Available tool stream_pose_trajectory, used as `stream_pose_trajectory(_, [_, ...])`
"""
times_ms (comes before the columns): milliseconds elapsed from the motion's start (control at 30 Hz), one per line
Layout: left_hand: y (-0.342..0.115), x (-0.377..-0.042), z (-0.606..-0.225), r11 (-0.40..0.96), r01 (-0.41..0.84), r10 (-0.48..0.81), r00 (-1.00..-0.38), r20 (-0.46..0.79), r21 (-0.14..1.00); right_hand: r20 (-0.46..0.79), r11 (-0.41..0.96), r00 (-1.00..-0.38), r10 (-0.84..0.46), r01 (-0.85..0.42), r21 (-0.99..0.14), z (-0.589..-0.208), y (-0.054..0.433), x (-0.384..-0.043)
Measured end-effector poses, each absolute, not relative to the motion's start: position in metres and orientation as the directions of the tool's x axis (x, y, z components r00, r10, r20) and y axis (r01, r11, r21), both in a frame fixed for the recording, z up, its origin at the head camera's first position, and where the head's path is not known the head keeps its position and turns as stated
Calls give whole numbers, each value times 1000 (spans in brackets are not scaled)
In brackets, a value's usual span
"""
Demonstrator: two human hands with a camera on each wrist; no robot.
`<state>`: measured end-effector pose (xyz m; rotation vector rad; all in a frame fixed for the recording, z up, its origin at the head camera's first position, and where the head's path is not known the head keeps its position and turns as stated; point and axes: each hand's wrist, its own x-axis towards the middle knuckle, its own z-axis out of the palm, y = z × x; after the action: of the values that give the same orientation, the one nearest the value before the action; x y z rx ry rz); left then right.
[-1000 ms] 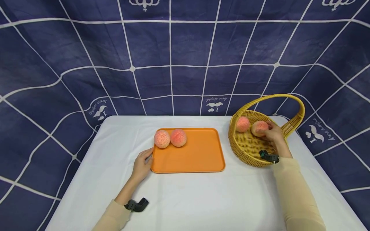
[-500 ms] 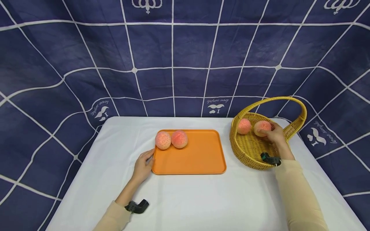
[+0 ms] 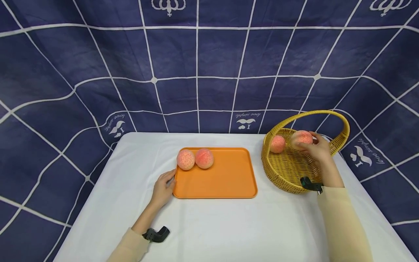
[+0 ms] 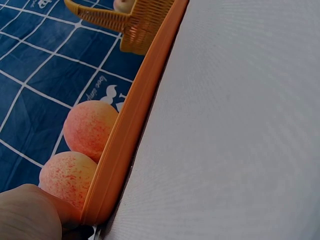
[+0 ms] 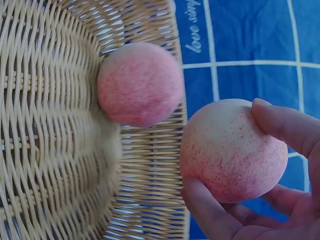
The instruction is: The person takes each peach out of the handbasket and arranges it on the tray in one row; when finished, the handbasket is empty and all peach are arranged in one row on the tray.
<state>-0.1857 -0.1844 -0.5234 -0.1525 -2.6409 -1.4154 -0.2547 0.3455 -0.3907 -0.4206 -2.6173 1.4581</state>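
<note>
My right hand [image 3: 320,147] holds a peach [image 3: 301,140] between thumb and fingers, above the yellow wicker basket [image 3: 284,182] in the head view. The right wrist view has this pink-and-cream peach [image 5: 232,150] level with the basket's rim [image 5: 150,185]. A second peach [image 5: 141,84] lies inside the basket against its wall. My left hand [image 3: 162,189] rests at the left edge of the orange tray [image 3: 226,178], fingers extended and fingertips at its rim. Two more peaches, one speckled [image 3: 185,159] and one redder [image 3: 204,158], sit side by side in the tray's back left corner.
A white cloth [image 3: 229,229] covers the table, and a dark blue curtain [image 3: 216,54] with white lines hangs behind it. The basket's tall arched handle [image 3: 307,113] stands over its back, close to my right hand.
The peach in my right hand has risen from the basket's floor and shifted slightly right. My left hand stays at the tray's edge, and the whole head view has shifted a little.
</note>
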Motion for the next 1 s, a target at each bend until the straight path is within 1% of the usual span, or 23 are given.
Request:
stream_pose_trajectory(133, [-184, -186, -523, 552, 147, 26, -987, 160, 821, -44, 531, -952, 302, 206, -822, -383, 343, -235])
stream_pose_trajectory(267, [-185, -186, -523, 556, 150, 30, -987, 161, 817, -10, 535, -959, 284, 168, -828, -380, 336, -214])
stream_pose_trajectory(400, [-185, -186, -521, 556, 157, 30, -985, 170, 816, 24, 552, -974, 224, 106, -827, -377, 324, -194])
stream_pose_trajectory(600, [-186, -186, -521, 548, 155, 30, -986, 165, 822, 37, 569, -990, 138, 49, -821, -368, 299, -173])
stream_pose_trajectory(800, [-186, -185, -521, 546, 149, 23, -986, 163, 824, 61, 558, -998, 22, -38, -829, -361, 271, -166])
stream_pose_trajectory(1000, [-186, -185, -521, 549, 149, 26, -987, 161, 823, 45, 488, -993, -110, -94, -868, -367, 239, -178])
